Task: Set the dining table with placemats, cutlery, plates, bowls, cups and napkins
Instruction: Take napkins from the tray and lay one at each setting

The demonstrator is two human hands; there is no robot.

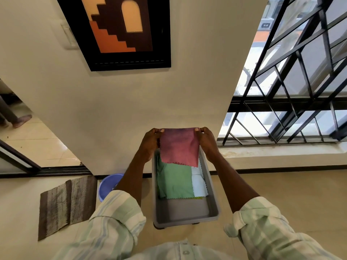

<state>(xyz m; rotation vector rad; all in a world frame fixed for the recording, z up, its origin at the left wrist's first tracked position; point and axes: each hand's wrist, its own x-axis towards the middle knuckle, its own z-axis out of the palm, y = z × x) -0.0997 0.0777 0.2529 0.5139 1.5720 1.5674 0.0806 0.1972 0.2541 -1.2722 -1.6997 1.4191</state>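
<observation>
Over the grey bin (185,214) on the floor, my left hand (150,141) at nine o'clock and right hand (207,140) at three pinch the pink napkin (179,147) by its top corners, hanging toward six, both hands equally near.

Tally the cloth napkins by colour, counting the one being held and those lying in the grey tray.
Pink: 1, the pink napkin pinched by the left hand and right hand above the grey tray
Green: 1, the green napkin
Pale blue or white: 1, the pale napkin
Yellow-green: 1, a yellow-green edge showing beneath
Total: 4 visible; more may lie hidden beneath.
</observation>
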